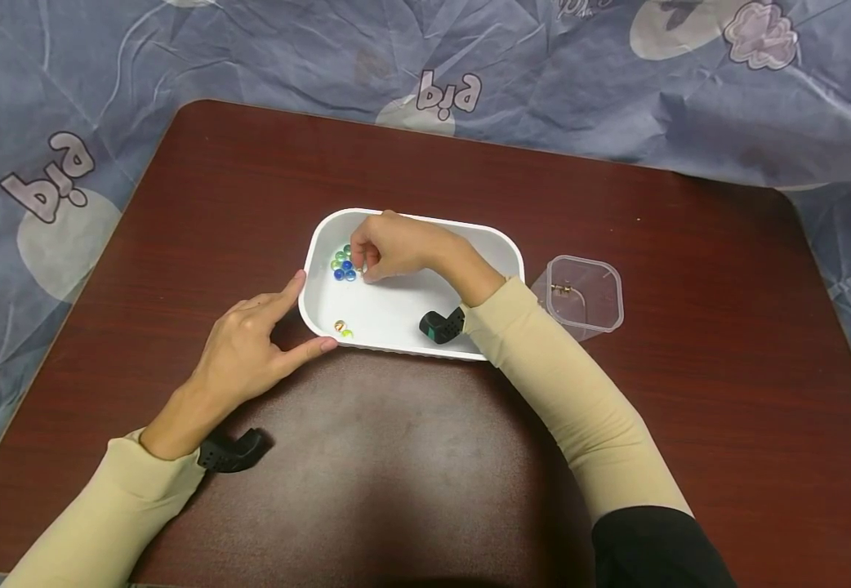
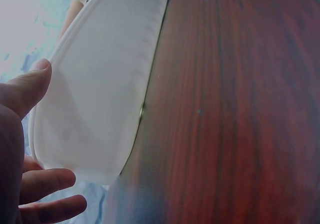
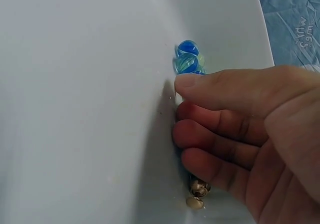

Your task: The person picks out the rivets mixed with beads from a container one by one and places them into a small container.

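Note:
My left hand (image 1: 245, 347) spans the left end of a white tray (image 1: 396, 318), its index fingertip and thumb spread at the rim. The thumb (image 2: 37, 81) lies along the tray's edge in the left wrist view. Inside the tray, my right hand (image 1: 399, 245) reaches down with curled fingers beside a cluster of blue and green glass marbles (image 1: 343, 265). Its thumb and index tips are close together; whether they pinch something I cannot tell. Brass-coloured pieces (image 3: 199, 188) lie past the little finger in the right wrist view. An amber marble (image 1: 340, 325) and a yellow-green marble (image 1: 347, 333) sit at the tray's near left corner.
A clear plastic box (image 1: 602, 322) stands right of the tray, with a small brass fitting (image 1: 561, 287) in it. The right forearm crosses over the tray's right part. A black wrist camera (image 1: 440, 327) hangs under the right wrist. Blue patterned cloth (image 1: 308, 65) surrounds the brown table (image 1: 727, 367).

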Available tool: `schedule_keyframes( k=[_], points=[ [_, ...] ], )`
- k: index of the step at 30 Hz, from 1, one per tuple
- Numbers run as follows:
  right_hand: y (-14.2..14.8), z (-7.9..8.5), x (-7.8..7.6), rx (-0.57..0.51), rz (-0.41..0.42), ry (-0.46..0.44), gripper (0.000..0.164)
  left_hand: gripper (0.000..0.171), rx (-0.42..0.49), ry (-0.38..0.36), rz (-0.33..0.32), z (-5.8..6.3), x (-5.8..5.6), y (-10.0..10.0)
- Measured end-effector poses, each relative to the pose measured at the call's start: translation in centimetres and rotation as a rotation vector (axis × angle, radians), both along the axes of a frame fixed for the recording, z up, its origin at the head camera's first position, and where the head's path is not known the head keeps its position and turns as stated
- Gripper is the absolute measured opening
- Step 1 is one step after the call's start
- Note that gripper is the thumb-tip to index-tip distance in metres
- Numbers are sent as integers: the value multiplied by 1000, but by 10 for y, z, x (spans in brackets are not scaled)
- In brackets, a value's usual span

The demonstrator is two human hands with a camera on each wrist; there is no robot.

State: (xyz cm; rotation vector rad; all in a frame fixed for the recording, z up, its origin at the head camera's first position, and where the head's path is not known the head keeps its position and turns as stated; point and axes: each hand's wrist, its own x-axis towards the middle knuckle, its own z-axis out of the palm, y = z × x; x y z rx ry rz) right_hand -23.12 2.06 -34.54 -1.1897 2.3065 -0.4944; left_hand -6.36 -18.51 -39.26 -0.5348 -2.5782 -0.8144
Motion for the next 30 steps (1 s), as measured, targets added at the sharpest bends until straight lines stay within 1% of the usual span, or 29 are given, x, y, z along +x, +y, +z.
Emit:
schedule_keyframes(
  k=[6,13,22,30],
  points=[
    [0,-1,1,36,2,14,9,101,0,-1,-1,0,0,0],
    [0,0,2,56,-7,-3,8,100,-1,-12,-4,0,0,0],
    [1,1,2,80,3,21,9,99,0,-23,-5,0,0,-1],
    [3,5,3,51,-29,3,11,102,-8,-42,6,1,1,-1]
  ],
)
